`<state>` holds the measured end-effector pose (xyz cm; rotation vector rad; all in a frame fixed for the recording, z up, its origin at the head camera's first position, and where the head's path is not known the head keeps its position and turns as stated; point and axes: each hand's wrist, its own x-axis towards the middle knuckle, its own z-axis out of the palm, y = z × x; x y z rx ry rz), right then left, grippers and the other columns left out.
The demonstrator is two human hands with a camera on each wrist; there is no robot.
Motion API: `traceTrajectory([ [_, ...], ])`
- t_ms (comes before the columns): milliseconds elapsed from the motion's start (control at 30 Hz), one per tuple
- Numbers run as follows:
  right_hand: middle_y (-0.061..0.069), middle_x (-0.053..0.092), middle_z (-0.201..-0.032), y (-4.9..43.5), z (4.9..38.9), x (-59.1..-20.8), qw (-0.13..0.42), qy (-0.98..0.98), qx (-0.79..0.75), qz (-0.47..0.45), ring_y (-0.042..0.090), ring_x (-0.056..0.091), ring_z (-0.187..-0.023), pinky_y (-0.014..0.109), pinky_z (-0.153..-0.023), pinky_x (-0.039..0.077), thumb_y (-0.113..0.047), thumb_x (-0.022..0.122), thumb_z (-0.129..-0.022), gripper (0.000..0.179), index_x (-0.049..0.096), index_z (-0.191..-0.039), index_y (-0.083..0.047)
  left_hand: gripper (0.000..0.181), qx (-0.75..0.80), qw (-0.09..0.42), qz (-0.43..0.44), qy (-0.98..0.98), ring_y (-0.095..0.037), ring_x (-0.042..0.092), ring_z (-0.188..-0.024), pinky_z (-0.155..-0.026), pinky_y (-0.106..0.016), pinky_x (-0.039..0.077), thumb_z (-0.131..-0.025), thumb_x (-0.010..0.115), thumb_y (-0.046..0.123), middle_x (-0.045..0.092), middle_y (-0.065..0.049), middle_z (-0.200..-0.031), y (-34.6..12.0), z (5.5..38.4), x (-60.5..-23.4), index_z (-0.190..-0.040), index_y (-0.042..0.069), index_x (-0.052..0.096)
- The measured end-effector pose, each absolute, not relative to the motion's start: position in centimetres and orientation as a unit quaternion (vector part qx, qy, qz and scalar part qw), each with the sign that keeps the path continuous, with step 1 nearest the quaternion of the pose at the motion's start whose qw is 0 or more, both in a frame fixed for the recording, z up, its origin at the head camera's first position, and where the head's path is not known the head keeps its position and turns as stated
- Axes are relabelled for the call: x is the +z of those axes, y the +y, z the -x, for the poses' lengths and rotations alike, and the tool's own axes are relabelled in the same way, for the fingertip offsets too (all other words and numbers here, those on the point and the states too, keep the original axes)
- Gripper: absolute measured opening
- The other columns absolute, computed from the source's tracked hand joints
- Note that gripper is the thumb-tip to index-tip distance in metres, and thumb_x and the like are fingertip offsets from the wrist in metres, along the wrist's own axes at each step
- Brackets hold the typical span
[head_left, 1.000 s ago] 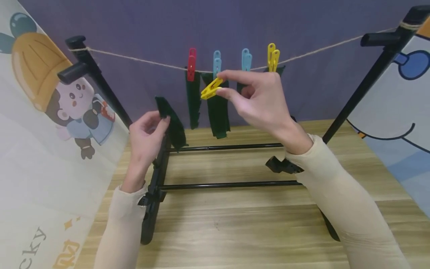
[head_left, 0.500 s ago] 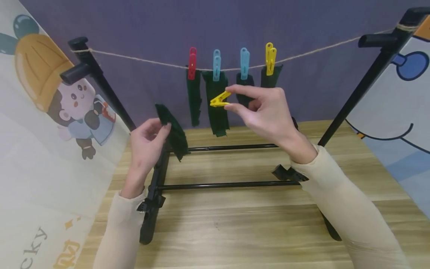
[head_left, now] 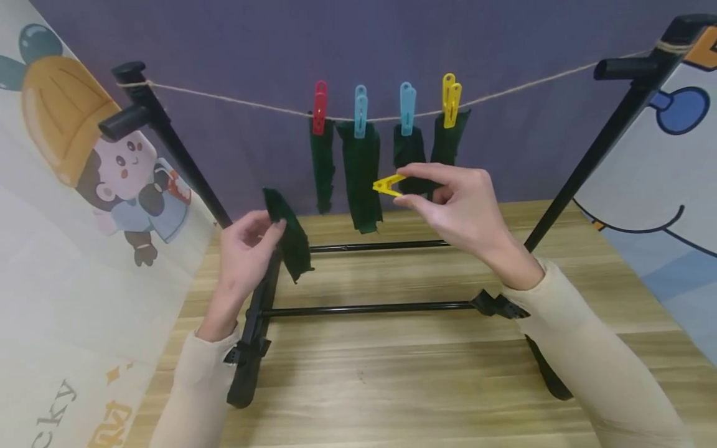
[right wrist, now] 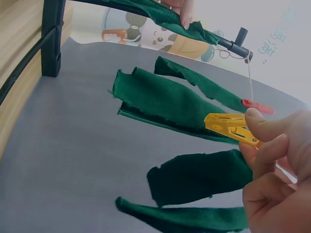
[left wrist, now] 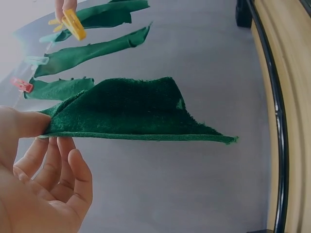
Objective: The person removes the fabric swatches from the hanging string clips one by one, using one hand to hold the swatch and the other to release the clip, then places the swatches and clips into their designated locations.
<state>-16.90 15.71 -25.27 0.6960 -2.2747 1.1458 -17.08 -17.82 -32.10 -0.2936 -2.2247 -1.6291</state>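
Note:
Between thumb and fingers, my left hand (head_left: 246,249) pinches the upper end of a dark green strip of cloth (head_left: 294,239); the strip hangs slanted below the line, and the left wrist view shows it folded. My right hand (head_left: 462,205) pinches a yellow clothespin (head_left: 386,185) by its handle ends, apart from the line. On the twine line (head_left: 224,98), a red clothespin (head_left: 320,107), two light blue clothespins (head_left: 360,112) and another yellow clothespin (head_left: 450,101) hold hanging green cloths (head_left: 361,177). The right hand partly covers the cloths on the right.
A black frame carries the line between its left post (head_left: 173,140) and right post (head_left: 594,152). Low crossbars (head_left: 364,307) span it above the wood-grain tabletop (head_left: 364,379). Behind stands a purple-grey backdrop (head_left: 269,43), with cartoon panels (head_left: 112,298) at both sides.
My right hand has moved down and rightward with the yellow clothespin, away from the line. The left hand has lowered slightly with its cloth. The hung cloths stay in place.

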Motion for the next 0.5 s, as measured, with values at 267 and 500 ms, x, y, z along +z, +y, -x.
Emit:
traceTrajectory([
  [267,0.007,0.08,-0.115,17.1,16.6,-26.9,0.243,-0.845,0.415,-0.234,0.008,0.04,-0.042,0.022,-0.043,0.03,-0.009,0.089,-0.088,0.035,0.081,-0.122,-0.011,0.021,-0.561,0.163,0.082,-0.808,-0.004,0.067,-0.085,-0.074,-0.018,0.054,-0.103,0.069,0.014,0.072,0.023,-0.092,-18.5,16.6,-33.1,-0.116,-0.002,0.076],
  [500,0.005,0.078,-0.113,18.1,16.2,-28.0,0.243,-0.848,0.418,-0.217,0.009,0.042,-0.046,0.023,-0.044,0.032,-0.009,0.091,-0.085,0.036,0.082,-0.12,-0.013,0.022,-0.553,0.155,0.072,-0.815,-0.005,0.066,-0.081,-0.073,-0.018,0.053,-0.103,0.07,0.018,0.071,0.022,-0.088,-19.0,16.2,-34.0,-0.114,-0.001,0.076],
])
